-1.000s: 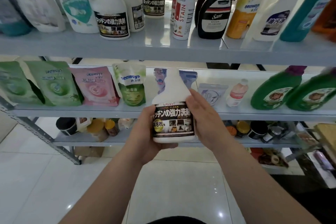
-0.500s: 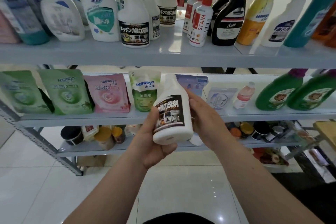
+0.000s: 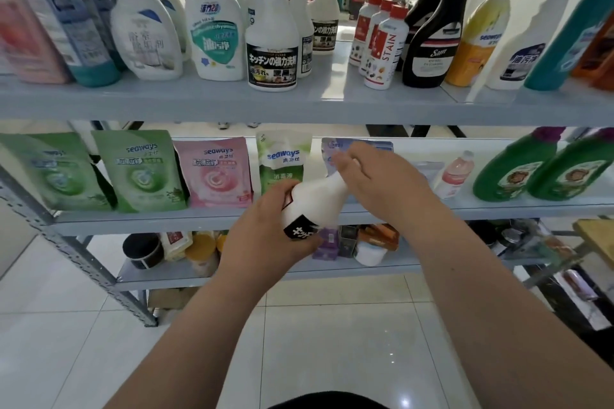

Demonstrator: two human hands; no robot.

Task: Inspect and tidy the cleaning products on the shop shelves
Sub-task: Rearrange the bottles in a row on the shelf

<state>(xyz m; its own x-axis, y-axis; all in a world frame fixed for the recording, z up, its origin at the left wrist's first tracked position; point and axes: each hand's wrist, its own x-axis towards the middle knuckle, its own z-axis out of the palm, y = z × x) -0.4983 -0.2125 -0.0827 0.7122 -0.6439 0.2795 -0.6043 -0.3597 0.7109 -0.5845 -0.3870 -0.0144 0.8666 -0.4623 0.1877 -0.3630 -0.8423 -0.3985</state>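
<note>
Turning the white bottle [image 3: 315, 201] over for inspection is the step in hand, and it goes best if the left hand [image 3: 265, 226] carries the weight low on the body while the right hand [image 3: 375, 183] only guides the neck. The left hand is clasped around the bottle's lower half, thumb across the black label, of which only a corner shows. The right hand lies over the neck with fingers loosely curled; whether it truly grips or just rests there cannot be told. The bottle is tilted, neck pointing up and to the right, held in the air in front of the middle shelf [image 3: 199, 221], touching no shelf. A slow roll would bring the back of the label into sight without the opaque body slipping; its fill level cannot be seen.

On the upper shelf [image 3: 332, 103] a matching bottle [image 3: 271, 43] stands upright at the near edge, with more of the same kind behind it, and bare shelf just to its right looks like the natural return spot. Further right stand 3 red-capped stain removers [image 3: 385, 43] and 2 black bottles [image 3: 432, 43]. The middle shelf carries sealed refill pouches, green [image 3: 139, 169] and pink [image 3: 214, 173], upright and leaning back, and 2 green bottles [image 3: 545, 169] at the far right.
</note>
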